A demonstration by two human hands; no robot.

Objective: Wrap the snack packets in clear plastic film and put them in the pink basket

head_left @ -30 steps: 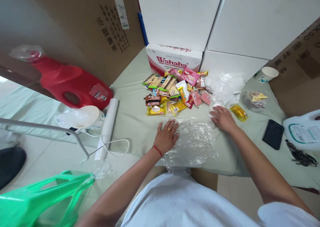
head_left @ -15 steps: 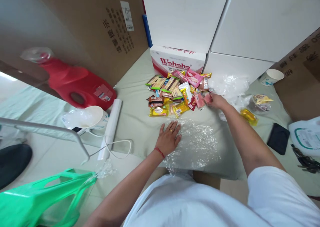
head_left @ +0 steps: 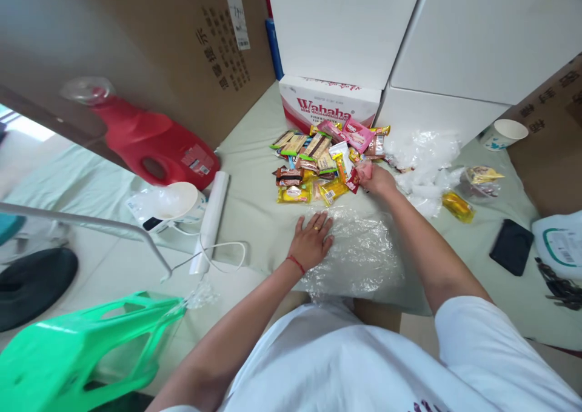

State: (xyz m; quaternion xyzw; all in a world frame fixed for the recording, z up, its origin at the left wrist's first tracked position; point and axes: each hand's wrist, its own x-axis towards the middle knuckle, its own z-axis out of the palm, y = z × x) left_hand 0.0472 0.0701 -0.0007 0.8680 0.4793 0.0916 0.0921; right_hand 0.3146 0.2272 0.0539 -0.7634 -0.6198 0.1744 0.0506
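My left hand lies flat with its fingers stretched out, pressing on a sheet of clear plastic film spread over the cloth. My right hand is closed at the right side of a snack pile, its fingers on a pink snack packet that they partly hide. Close to that packet are a dark red packet and a yellow-wrapped snack. Farther back in the pile are a pink nabati wafer packet and several green-edged cream packets.
A Wahaba carton and white boxes stand behind the pile. Crumpled clear plastic, a paper cup and a black phone-like object are at right. A red jug, a white roll and a green stool are at left.
My right hand has moved left into the edge of the snack pile, with the pink packet at its fingers shifted too. My left hand stays flat on the film. The view has shifted slightly.
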